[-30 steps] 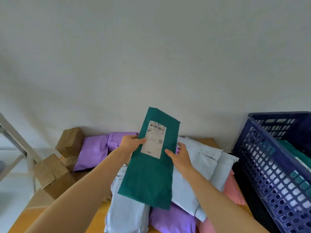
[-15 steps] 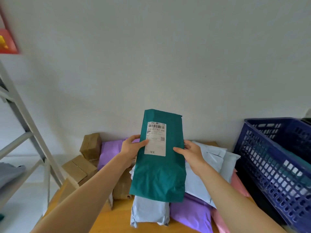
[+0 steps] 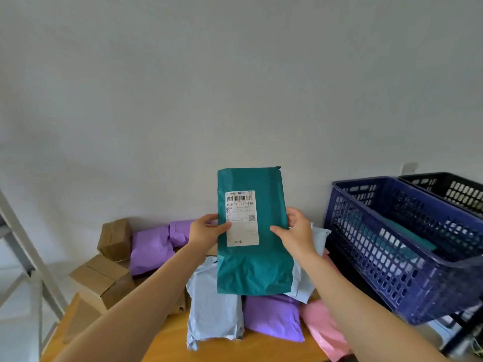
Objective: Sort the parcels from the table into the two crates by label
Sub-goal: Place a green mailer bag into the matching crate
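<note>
I hold a teal parcel bag (image 3: pixel 261 259) upright above the table, its white shipping label (image 3: pixel 241 218) facing me. My left hand (image 3: pixel 206 231) grips its left edge, thumb on the label. My right hand (image 3: pixel 295 231) grips the right edge, thumb on the front. Under it on the wooden table (image 3: pixel 170 340) lie pale blue (image 3: pixel 211 307), purple (image 3: pixel 274 317) and pink (image 3: pixel 324 330) bags. A blue crate (image 3: pixel 402 254) stands at the right with a teal parcel inside. Behind it is a black crate (image 3: pixel 454 189).
Brown cardboard boxes (image 3: pixel 104 280) and another box (image 3: pixel 115 237) sit at the table's left, with purple bags (image 3: pixel 151 249) behind. A grey metal frame (image 3: pixel 23 257) stands left of the table. A plain wall rises behind.
The teal parcel has been turned from tilted to upright and raised a little; both hands shifted with it. My view swung right, bringing the black crate into sight.
</note>
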The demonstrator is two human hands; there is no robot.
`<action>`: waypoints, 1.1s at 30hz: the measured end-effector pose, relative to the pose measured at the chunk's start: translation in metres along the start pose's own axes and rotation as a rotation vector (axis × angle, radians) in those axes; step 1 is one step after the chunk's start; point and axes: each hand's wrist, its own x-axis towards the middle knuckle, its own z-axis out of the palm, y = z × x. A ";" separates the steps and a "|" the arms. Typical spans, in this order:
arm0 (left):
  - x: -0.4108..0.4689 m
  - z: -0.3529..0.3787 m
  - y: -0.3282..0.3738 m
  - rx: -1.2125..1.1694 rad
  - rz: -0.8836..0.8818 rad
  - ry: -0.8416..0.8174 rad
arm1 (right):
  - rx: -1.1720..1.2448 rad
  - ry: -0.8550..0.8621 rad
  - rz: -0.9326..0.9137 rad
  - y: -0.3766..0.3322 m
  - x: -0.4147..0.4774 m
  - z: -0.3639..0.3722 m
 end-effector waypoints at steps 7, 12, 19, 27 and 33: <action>-0.028 0.067 0.022 0.020 0.017 -0.129 | -0.011 0.104 -0.027 0.001 -0.004 -0.077; -0.056 0.141 0.027 0.081 0.021 -0.247 | -0.041 0.210 0.016 0.015 -0.012 -0.153; -0.111 0.251 0.027 0.128 0.043 -0.369 | -0.049 0.284 0.054 0.047 -0.030 -0.273; -0.171 0.360 0.015 0.160 0.051 -0.426 | -0.079 0.364 0.065 0.076 -0.062 -0.388; -0.212 0.431 0.008 0.159 0.016 -0.511 | -0.100 0.437 0.096 0.104 -0.086 -0.461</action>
